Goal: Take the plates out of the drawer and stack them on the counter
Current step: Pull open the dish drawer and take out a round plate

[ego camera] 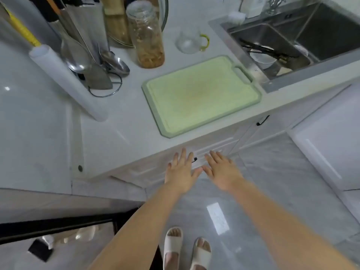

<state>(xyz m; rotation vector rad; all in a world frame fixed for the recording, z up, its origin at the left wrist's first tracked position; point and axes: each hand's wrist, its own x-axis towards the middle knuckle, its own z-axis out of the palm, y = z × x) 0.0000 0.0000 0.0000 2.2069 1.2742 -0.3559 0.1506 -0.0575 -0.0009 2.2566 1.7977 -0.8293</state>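
Note:
The white drawer front (212, 147) below the counter edge is closed, and no plates show. Its small black handle (194, 160) peeks out between my two hands. My left hand (182, 170) is stretched toward the drawer front, fingers straight and spread, holding nothing. My right hand (221, 170) lies beside it, thumb nearly touching the left thumb, fingers straight as well. The white counter (120, 129) runs above the drawer.
A pale green cutting board (200, 94) lies on the counter above the drawer. Behind it stand a glass jar (147, 34), a utensil rack (93, 61) and a small glass cup (190, 42). The steel sink (303, 36) holds dishes at the right. A second cabinet handle (263, 120) sits further right.

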